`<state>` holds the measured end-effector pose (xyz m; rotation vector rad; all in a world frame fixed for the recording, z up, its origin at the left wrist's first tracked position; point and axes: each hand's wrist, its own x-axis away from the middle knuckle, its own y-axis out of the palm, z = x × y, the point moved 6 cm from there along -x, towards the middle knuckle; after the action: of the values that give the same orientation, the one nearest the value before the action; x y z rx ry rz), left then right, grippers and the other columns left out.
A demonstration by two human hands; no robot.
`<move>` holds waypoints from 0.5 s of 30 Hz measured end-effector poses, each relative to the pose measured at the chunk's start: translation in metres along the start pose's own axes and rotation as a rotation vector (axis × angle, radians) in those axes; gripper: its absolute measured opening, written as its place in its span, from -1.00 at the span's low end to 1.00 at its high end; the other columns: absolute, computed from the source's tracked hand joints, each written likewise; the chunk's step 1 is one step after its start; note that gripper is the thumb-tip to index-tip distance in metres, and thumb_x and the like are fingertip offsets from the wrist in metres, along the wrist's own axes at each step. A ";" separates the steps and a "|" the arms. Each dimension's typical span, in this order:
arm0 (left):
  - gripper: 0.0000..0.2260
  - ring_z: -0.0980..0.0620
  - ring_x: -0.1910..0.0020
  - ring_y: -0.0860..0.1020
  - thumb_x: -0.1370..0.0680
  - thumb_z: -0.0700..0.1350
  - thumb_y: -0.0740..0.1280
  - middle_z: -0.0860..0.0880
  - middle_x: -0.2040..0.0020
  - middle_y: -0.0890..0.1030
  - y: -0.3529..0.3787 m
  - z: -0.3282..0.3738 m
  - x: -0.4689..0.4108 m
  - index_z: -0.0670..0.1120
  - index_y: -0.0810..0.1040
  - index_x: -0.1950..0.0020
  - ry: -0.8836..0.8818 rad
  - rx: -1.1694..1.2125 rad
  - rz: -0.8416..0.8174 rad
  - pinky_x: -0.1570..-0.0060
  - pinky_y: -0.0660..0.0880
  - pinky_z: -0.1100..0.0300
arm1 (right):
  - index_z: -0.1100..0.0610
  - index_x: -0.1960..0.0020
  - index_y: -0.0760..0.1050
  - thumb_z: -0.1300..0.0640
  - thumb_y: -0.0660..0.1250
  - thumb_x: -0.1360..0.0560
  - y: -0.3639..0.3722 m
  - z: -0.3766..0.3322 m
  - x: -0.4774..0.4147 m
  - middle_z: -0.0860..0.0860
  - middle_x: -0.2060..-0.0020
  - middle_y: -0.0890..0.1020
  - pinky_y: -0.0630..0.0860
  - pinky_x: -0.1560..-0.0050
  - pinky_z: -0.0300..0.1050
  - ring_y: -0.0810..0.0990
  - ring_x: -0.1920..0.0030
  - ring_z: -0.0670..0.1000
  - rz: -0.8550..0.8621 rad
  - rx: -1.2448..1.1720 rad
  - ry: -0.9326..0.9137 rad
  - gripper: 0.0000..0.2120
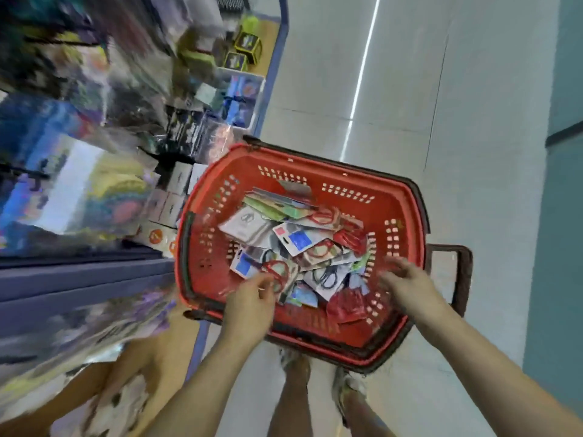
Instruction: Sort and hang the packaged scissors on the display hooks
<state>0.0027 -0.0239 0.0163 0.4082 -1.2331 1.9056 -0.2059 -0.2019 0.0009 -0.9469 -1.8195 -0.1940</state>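
Left grip [252, 299] curls at a red-handled pack [279, 271] near-left in the pile; right grip [407, 283] hovers spread, holding nothing.
Blur hides whether the left grip actually pinches that pack, so can't tell. The packaged scissors [303, 244] lie jumbled in the red basket [303, 167] on the floor [410, 89], w/ red, black & green handles overlapping at all angles. Prob. that's why both grips go in together: one to lift a pack, the other, over the near-right side, to part or steady the heap. Basket sits just beside the shelving [94, 152] on the left, likely parked so each pack is a short reach from the hooks, which are too blurred to pick out. Its dark handle [462, 279] sticks out to the right, clear of the grips. Basket looks full, so sorting seems barely begun.
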 end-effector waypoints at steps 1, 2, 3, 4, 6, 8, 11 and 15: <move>-0.75 -0.07 -0.11 0.60 -0.60 -0.20 0.27 -0.09 -0.16 0.66 0.009 -0.005 -0.025 -0.09 0.60 -0.26 -0.001 -0.034 -0.013 0.00 0.42 0.21 | 0.08 -0.35 0.41 0.21 0.34 -0.59 0.013 0.006 -0.021 0.06 -0.02 0.60 0.56 0.04 0.14 0.57 0.13 0.07 -0.010 -0.071 0.040 -0.65; -0.72 -0.08 -0.11 0.59 -0.59 -0.19 0.29 -0.10 -0.18 0.64 0.017 -0.009 -0.052 -0.10 0.56 -0.30 0.008 -0.071 -0.016 0.02 0.39 0.23 | 0.09 -0.40 0.39 0.18 0.35 -0.58 0.024 0.011 -0.043 0.06 -0.04 0.61 0.58 -0.02 0.14 0.59 0.09 0.05 -0.007 -0.119 0.071 -0.60; -0.67 -0.10 -0.15 0.56 -0.57 -0.19 0.31 -0.11 -0.22 0.60 0.024 -0.012 -0.079 -0.10 0.52 -0.35 0.035 -0.119 -0.005 0.00 0.37 0.23 | 0.07 -0.44 0.36 0.15 0.36 -0.58 0.035 0.012 -0.064 0.04 -0.03 0.62 0.58 -0.07 0.13 0.60 0.06 0.01 0.001 -0.140 0.077 -0.55; -0.61 -0.12 -0.20 0.53 -0.55 -0.20 0.32 -0.13 -0.26 0.56 0.029 -0.013 -0.104 -0.11 0.48 -0.39 0.076 -0.167 0.018 -0.07 0.37 0.20 | 0.04 -0.46 0.34 0.13 0.36 -0.57 0.045 0.012 -0.083 0.00 0.00 0.62 0.57 -0.10 0.12 0.59 0.07 -0.02 0.007 -0.140 0.071 -0.52; -0.48 -0.18 -0.33 0.42 -0.50 -0.23 0.34 -0.15 -0.37 0.46 0.036 -0.006 -0.148 -0.10 0.38 -0.46 0.190 -0.240 0.077 -0.29 0.35 0.05 | 0.00 -0.46 0.32 0.11 0.36 -0.57 0.064 -0.001 -0.118 -0.08 0.03 0.58 0.57 -0.11 0.14 0.58 0.06 -0.08 0.015 -0.125 0.037 -0.51; -0.37 -0.15 -0.47 0.25 -0.50 -0.24 0.34 -0.10 -0.53 0.27 0.042 0.008 -0.181 -0.02 0.23 -0.54 0.287 -0.308 0.101 -0.42 0.27 -0.03 | -0.06 -0.50 0.24 0.06 0.37 -0.57 0.080 -0.018 -0.150 -0.07 -0.18 0.55 0.60 0.04 0.01 0.58 -0.04 -0.06 0.023 -0.141 -0.013 -0.44; -0.30 -0.13 -0.53 0.09 -0.53 -0.17 0.35 -0.05 -0.59 0.12 0.058 0.024 -0.220 0.10 0.10 -0.58 0.371 -0.480 0.040 -0.46 0.23 -0.12 | -0.04 -0.55 0.20 0.08 0.35 -0.59 0.107 -0.035 -0.194 -0.08 -0.27 0.50 0.55 0.19 -0.26 0.58 0.08 -0.11 0.009 -0.302 -0.020 -0.41; -0.38 -0.20 -0.40 0.18 -0.54 -0.12 0.34 0.06 -0.46 0.33 0.080 0.031 -0.246 0.23 0.18 -0.51 0.439 -0.715 -0.018 -0.15 0.44 -0.01 | 0.03 -0.14 0.58 0.36 0.32 -0.55 0.132 -0.024 -0.219 0.06 0.01 0.70 0.65 0.12 -0.04 0.69 0.11 0.04 0.116 -0.338 -0.034 -0.71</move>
<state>0.0885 -0.1780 -0.1759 -0.3563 -1.4769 1.3107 -0.0640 -0.2376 -0.2103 -1.2942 -1.7885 -0.4250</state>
